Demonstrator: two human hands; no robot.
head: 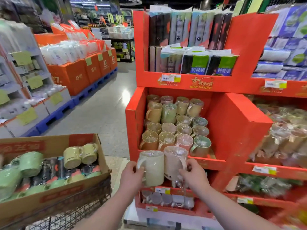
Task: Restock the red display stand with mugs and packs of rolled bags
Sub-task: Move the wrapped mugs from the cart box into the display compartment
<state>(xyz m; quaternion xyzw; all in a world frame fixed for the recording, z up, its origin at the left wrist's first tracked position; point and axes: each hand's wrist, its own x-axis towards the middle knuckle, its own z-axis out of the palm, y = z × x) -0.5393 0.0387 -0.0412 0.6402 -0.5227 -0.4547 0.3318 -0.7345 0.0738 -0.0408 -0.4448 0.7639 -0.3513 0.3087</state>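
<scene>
— What have I got hold of?
— Your left hand is curled round the handle side of a cream mug. Your right hand grips the pink mug touching it. Both mugs are plastic-wrapped, at 6 o'clock, just in front of the red display stand and its mug shelf.
— And the other stock?
— Packs of rolled bags stand on the top shelf at 12 o'clock. The cardboard box at 8 o'clock holds green mugs and more packs.
</scene>
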